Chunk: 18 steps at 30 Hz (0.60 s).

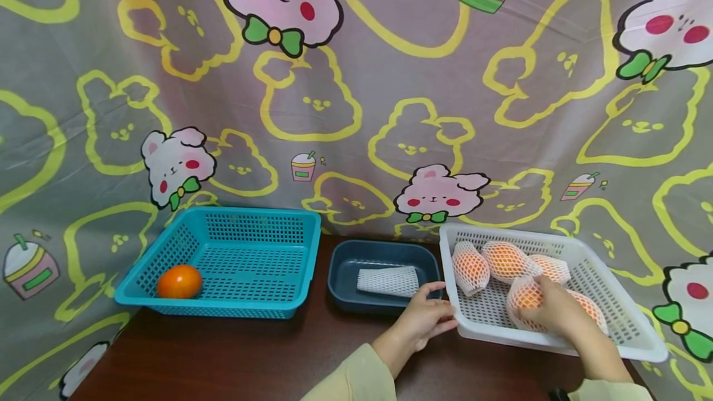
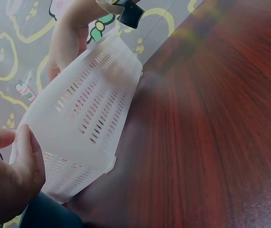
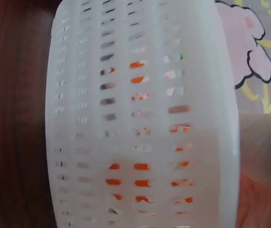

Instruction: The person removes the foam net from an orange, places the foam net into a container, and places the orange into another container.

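Observation:
A white plastic basket [image 1: 484, 333] on the right holds several oranges in white foam nets, among them one netted orange [image 1: 470, 268] by its left wall. Inside it, my right hand [image 1: 559, 311] grips a netted orange [image 1: 522, 297] near the front wall. My left hand [image 1: 420, 320] pinches the basket's rim at the front left corner; the left wrist view shows the thumb [image 2: 28, 154] against the outer wall. In the right wrist view, the basket wall [image 3: 197, 142] hides most of the right hand [image 3: 261, 190] and the fruit.
A teal basket [image 1: 223, 309] at the left holds one bare orange [image 1: 179, 281]. Between the baskets, a dark blue tray [image 1: 345, 258] contains an empty white foam net [image 1: 387, 281]. All stand on a dark brown wooden table [image 1: 250, 357] before a patterned cloth [image 1: 356, 91].

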Available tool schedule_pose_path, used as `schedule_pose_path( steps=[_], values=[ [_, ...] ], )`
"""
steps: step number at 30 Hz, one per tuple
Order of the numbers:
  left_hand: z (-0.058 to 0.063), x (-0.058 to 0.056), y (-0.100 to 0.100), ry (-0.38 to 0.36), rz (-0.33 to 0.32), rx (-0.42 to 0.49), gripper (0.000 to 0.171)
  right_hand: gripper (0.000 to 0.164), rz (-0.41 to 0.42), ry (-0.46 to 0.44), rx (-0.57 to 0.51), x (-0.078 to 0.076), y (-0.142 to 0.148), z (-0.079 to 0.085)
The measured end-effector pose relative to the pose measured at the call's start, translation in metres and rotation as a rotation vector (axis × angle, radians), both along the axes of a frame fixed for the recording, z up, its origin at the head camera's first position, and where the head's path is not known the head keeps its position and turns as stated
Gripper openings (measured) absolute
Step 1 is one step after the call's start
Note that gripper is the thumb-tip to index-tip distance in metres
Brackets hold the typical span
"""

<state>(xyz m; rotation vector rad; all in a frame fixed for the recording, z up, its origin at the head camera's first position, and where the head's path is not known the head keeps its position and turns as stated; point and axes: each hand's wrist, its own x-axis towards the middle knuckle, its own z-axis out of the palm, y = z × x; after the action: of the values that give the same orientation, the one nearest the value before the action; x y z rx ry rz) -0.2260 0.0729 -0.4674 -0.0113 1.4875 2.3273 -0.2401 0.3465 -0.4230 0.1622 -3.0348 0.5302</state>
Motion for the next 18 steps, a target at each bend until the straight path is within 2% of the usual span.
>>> schedule_pose_path(
  steps=[9, 18],
  values=[
    [0.002, 0.001, -0.001, -0.001, -0.011, -0.012, 0.053, 0.09, 0.025, 0.065, 0.001, 0.005, -0.008, 0.008],
    [0.006, 0.001, -0.001, -0.009, -0.007, -0.016, 0.052, 0.091, 0.054, 0.116, -0.004, 0.008, -0.02, 0.024]
  ],
)
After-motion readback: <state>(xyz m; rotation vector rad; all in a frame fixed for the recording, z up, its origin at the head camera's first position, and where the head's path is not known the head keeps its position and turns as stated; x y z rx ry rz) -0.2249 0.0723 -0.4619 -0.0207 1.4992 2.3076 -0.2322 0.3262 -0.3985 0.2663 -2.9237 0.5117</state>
